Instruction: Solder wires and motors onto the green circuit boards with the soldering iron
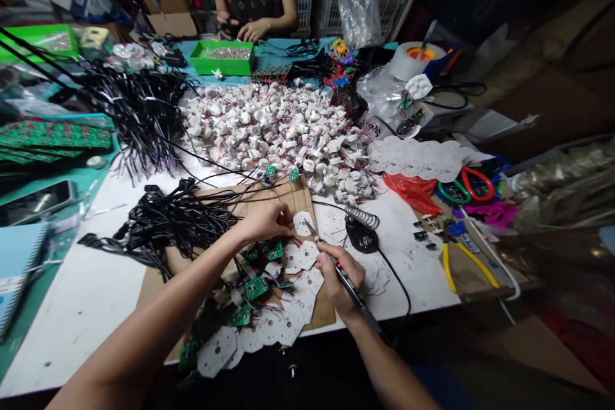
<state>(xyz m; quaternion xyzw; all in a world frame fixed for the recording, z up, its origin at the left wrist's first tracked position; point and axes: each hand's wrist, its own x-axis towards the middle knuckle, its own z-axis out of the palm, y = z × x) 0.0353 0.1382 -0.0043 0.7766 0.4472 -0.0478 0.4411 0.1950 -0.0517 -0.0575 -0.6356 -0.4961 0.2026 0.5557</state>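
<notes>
My right hand (339,274) is closed around a soldering iron (346,282), its tip pointing up-left at a white hexagonal board (303,224) on a brown cardboard sheet (298,195). My left hand (269,221) rests beside that board with fingers pinched on thin wire at its edge. More white boards (288,327) and small green circuit boards (256,286) lie below my hands.
A big heap of small white motors (278,134) fills the middle. Black cable bundles (163,221) lie left. A coiled iron stand (361,230) sits right, with yellow-handled pliers (456,259) and scissors (466,189). A person sits across, hands by a green tray (221,59).
</notes>
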